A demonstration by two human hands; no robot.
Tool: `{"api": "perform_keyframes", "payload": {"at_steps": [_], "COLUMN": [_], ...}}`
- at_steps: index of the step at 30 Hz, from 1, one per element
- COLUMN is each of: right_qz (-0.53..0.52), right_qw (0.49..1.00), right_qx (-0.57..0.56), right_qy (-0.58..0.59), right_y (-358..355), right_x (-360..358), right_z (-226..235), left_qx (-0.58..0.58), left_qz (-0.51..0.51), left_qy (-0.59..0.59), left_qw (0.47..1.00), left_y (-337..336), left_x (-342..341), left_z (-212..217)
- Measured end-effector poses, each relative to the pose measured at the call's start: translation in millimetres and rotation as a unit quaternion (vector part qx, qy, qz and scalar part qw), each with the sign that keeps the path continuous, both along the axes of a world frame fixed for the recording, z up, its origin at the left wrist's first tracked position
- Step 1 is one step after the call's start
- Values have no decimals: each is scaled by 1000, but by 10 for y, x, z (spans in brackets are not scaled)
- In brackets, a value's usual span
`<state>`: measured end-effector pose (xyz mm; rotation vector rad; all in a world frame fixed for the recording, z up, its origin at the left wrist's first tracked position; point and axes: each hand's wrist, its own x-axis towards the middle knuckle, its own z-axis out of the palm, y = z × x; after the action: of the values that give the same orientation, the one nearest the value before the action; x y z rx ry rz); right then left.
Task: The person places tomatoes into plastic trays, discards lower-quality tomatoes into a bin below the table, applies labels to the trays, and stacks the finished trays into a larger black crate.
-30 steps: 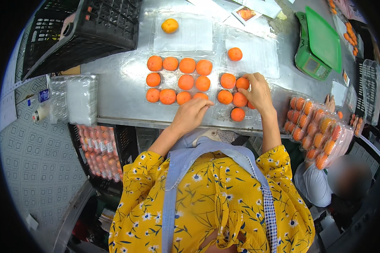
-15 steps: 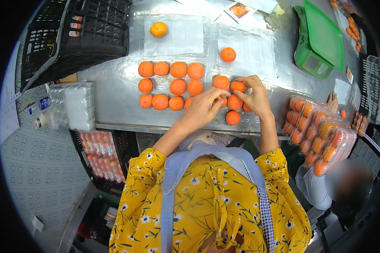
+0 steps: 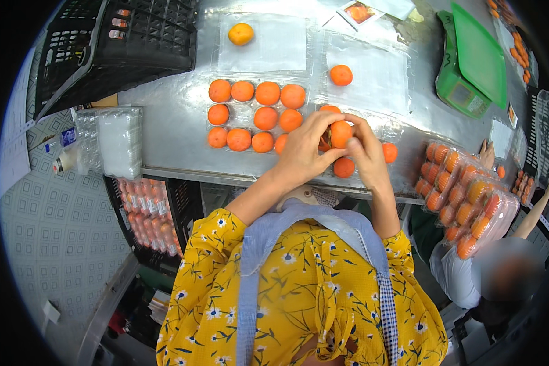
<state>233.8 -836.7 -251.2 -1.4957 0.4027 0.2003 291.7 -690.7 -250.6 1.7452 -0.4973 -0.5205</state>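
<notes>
Two hands (image 3: pixel 302 149) (image 3: pixel 369 160); fingers (image 3: pixel 362 127) snug around one smooth, round orange fruit (image 3: pixel 341 133); metal tabletop (image 3: pixel 171 137) below

Head-worn fisheye, looking steeply down past the wearer's own chest.
The left of two side-by-side cameras, it sits above the yellow blouse (image 3: pixel 305 293), which fills the lower middle, and faces down and forward onto the metal surface (image 3: pixel 177 116), whose near edge crosses about mid-frame; the left hand (image 3: pixel 303 149) and right hand (image 3: pixel 370 158) come fairly near, just right of centre, while the wide lens reaches the black crate (image 3: pixel 140 46) at upper left, the tiled floor (image 3: pixel 67 244) at lower left and the green scale (image 3: pixel 479 58) at upper right, dark corners rounding the field.
</notes>
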Motion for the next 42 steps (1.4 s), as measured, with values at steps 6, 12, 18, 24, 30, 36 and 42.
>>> {"api": "perform_keyframes", "payload": {"at_steps": [6, 12, 18, 24, 30, 36, 42], "right_qz": [25, 35, 73, 133, 163, 109, 68], "right_qw": [991, 999, 996, 942, 946, 960, 965], "right_qx": [-135, -27, -49, -250, -234, -204, -173], "right_qy": [12, -13, -9, -183, -152, -160, -183], "right_y": [226, 155, 229, 489, 557, 566, 578], "right_x": [69, 26, 39, 134, 109, 54, 103], "right_z": [-188, -191, -137, 213, 74, 19, 59], "left_qx": [83, -370, -419, -247, -228, -206, -358], "left_qz": [-4, 71, 82, 100, 92, 65, 69], "left_qy": [-74, 482, 524, 419, 380, 296, 453], "left_qw": [994, 791, 737, 868, 892, 930, 813], "left_y": [163, 454, 573, 624, 669, 688, 760], "left_x": [-4, 48, 18, -97, -222, -221, -178], "left_z": [36, 18, -126, -124, -49, -59, -184]}}
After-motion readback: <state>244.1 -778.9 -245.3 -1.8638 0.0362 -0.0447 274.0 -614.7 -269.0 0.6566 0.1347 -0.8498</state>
